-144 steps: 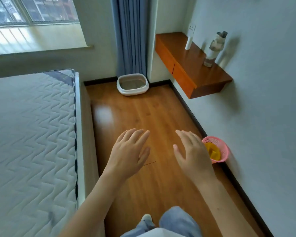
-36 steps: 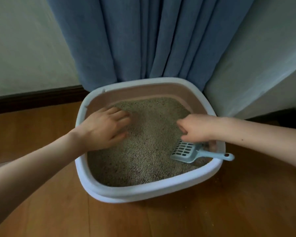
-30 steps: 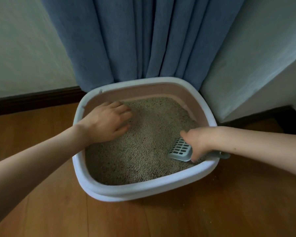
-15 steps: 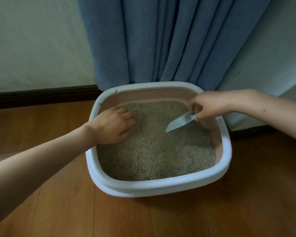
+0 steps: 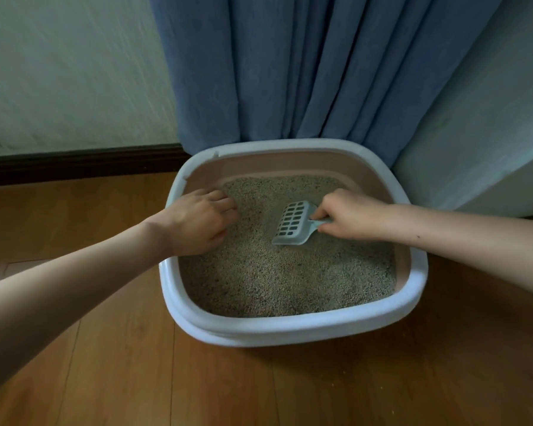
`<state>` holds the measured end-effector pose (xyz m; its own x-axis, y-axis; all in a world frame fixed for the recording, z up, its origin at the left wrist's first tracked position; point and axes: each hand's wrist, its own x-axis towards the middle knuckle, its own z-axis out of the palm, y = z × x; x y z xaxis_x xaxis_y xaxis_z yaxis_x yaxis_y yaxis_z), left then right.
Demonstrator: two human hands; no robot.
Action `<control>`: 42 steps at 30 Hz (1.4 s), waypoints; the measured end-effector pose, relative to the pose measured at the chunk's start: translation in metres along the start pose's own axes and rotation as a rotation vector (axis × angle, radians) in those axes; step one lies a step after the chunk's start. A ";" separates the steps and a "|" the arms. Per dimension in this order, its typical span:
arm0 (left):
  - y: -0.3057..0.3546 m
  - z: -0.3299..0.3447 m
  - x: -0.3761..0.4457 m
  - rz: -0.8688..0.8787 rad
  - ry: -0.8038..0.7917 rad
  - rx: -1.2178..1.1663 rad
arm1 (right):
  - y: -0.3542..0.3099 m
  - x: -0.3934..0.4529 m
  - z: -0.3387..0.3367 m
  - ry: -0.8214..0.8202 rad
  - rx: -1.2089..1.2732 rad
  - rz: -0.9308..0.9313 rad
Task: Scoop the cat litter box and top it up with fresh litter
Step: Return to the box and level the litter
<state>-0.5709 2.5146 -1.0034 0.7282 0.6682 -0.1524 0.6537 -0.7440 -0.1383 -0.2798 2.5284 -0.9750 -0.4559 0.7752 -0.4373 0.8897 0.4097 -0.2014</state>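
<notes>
A blue curtain (image 5: 305,72) hangs behind the litter box (image 5: 290,329); the right hand (image 5: 351,215) grips the scoop (image 5: 293,224), and the left hand (image 5: 197,221) rests curled on the litter (image 5: 290,278).

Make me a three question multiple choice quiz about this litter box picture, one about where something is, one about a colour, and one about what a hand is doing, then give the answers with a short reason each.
1. Where does the litter box stand?
A. On a shelf
B. On the wooden floor in front of the curtain
C. On a bed

2. What colour is the scoop?
A. Pale blue
B. Red
C. Black

3. What is the right hand doing?
A. Hanging free above the floor
B. Pressing flat on the rim
C. Gripping the scoop's handle

Answers:
1 B, the box sits on wood planks with the blue curtain hanging right behind it.
2 A, the slotted head is pale blue against the grey litter.
3 C, its fingers curl round the handle while the scoop's front edge meets the litter; the left hand rests at the box's left side.
</notes>
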 end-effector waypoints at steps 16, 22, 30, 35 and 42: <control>0.004 0.015 0.014 0.026 -0.004 -0.007 | 0.009 -0.001 -0.013 0.156 -0.055 0.019; 0.004 0.015 0.006 -0.010 -0.023 -0.021 | -0.003 0.010 0.009 0.109 0.058 0.063; 0.008 0.019 0.012 -0.006 -0.011 -0.021 | 0.011 -0.026 -0.029 -0.050 -0.144 0.061; 0.009 0.019 0.016 0.003 0.007 -0.053 | 0.025 -0.019 -0.053 -0.065 -0.182 0.089; 0.004 0.014 0.006 -0.018 -0.015 -0.041 | 0.028 0.008 -0.025 -0.190 -0.035 0.022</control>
<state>-0.5668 2.5157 -1.0186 0.7135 0.6808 -0.1653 0.6745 -0.7314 -0.1006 -0.2591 2.5579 -0.9624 -0.4205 0.6811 -0.5994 0.8968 0.4124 -0.1606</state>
